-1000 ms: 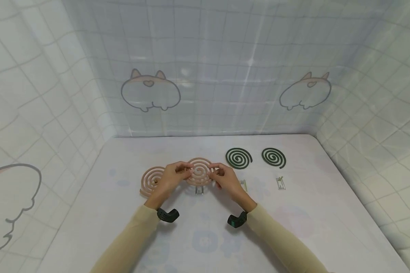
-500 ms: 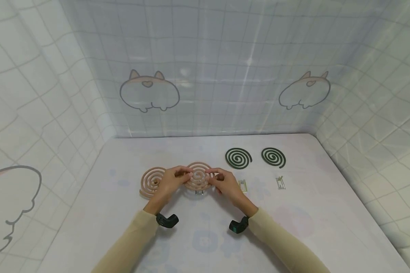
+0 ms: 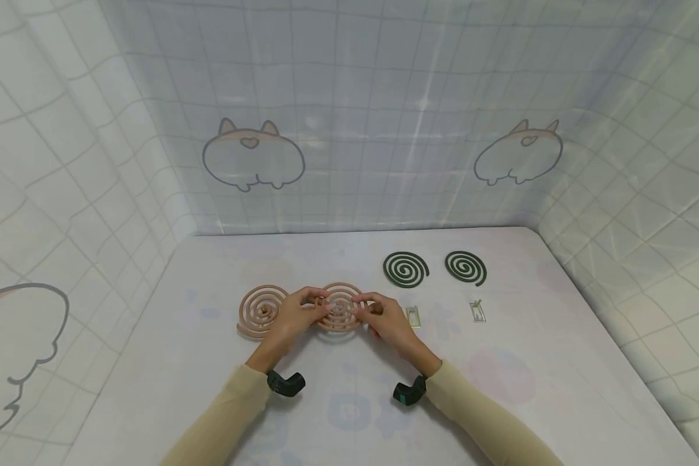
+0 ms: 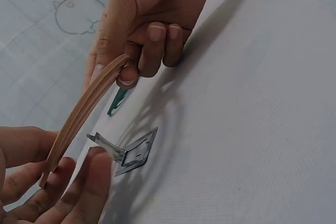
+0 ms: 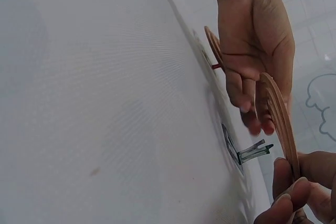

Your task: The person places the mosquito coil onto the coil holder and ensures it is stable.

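Observation:
A tan spiral coil [image 3: 341, 308] hangs level just above the table, held between both hands. My left hand [image 3: 303, 310] pinches its left rim and my right hand [image 3: 373, 309] pinches its right rim. In the left wrist view the coil [image 4: 84, 114] shows edge-on, over a small folded metal stand [image 4: 128, 153] whose prong points up under it. The right wrist view has the same stand [image 5: 249, 153] below the coil [image 5: 278, 111]. I cannot tell whether the coil touches the prong.
A second tan coil [image 3: 259, 310] sits just left of my left hand. Two dark green coils [image 3: 406, 269] [image 3: 465, 268] lie at the back right, with a flat metal stand [image 3: 413, 316] [image 3: 477, 311] in front of each. Checked curtain walls enclose the white table [image 3: 349, 401].
Both hands have lowered the tan coil toward the table, and it now hides the metal stand in the head view.

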Demonstrator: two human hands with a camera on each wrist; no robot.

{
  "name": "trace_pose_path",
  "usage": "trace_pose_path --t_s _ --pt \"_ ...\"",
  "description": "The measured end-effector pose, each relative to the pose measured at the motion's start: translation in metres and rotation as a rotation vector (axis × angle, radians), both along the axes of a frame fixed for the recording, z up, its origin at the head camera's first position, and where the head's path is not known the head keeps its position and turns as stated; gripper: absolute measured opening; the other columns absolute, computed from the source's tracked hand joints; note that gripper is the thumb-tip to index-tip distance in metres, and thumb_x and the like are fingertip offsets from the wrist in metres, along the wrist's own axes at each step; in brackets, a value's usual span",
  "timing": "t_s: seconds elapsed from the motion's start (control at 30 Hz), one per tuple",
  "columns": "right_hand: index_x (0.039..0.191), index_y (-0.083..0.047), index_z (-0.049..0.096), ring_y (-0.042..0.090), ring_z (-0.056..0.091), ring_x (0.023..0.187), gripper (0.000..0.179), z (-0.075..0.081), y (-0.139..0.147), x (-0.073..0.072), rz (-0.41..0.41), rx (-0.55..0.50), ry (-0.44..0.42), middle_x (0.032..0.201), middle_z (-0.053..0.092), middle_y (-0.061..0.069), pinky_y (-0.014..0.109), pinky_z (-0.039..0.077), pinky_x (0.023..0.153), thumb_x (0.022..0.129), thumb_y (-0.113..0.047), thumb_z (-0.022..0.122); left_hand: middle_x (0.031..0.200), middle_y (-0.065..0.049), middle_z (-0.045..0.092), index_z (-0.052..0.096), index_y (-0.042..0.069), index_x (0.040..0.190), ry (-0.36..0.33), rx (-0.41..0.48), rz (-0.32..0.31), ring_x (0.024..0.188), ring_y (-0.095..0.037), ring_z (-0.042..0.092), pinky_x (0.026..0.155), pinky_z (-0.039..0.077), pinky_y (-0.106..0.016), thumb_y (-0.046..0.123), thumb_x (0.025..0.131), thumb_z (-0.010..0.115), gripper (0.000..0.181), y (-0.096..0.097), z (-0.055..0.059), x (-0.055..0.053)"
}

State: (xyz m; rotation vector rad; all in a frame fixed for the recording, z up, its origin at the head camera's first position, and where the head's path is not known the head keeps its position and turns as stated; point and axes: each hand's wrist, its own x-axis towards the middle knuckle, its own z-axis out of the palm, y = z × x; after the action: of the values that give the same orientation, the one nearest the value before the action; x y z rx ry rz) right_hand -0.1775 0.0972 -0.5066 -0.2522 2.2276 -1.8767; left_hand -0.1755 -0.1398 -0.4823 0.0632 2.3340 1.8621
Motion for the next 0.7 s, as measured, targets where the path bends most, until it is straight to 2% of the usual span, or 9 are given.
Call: trace_pose_path --t_s 0.27,0.5,0.7 --pt "0.125 -0.018 0.072 0.012 0.045 0.047 0.027 0.0002 0.0005 0.0034 -0.001 -0.010 0.003 0.079 0.063 0.017 0.025 0.037 0.045 0.098 -0.021 0.073 0.124 -0.018 0.065 0.066 0.006 0.128 -0.009 0.000 -0.003 0.100 -0.023 0.060 0.076 0.055 -0.034 0.018 0.094 0.079 0.038 0.0004 -0.0033 0.0018" --pt "0.127 -0.015 0.071 0.012 0.044 0.047 0.029 0.0012 0.0002 0.0061 0.010 -0.013 -0.003 0.076 0.062 0.017 0.025 0.037 0.045 0.099 -0.020 0.072 0.115 -0.014 0.067 0.070 0.009 0.121 -0.008 -0.006 0.006 0.102 -0.026 0.060 0.074 0.055 -0.032 0.016 0.092 0.080 0.032 0.0013 -0.0048 0.0014" --pt "0.126 -0.014 0.072 0.012 0.044 0.048 0.029 0.0004 -0.0013 0.0062 0.012 -0.024 -0.011 0.077 0.061 0.018 0.025 0.037 0.045 0.098 -0.020 0.074 0.116 -0.013 0.068 0.069 0.010 0.123 -0.002 -0.041 0.017 0.109 -0.027 0.058 0.079 0.051 -0.034 0.018 0.091 0.081 0.035 0.0008 -0.0058 0.0030"
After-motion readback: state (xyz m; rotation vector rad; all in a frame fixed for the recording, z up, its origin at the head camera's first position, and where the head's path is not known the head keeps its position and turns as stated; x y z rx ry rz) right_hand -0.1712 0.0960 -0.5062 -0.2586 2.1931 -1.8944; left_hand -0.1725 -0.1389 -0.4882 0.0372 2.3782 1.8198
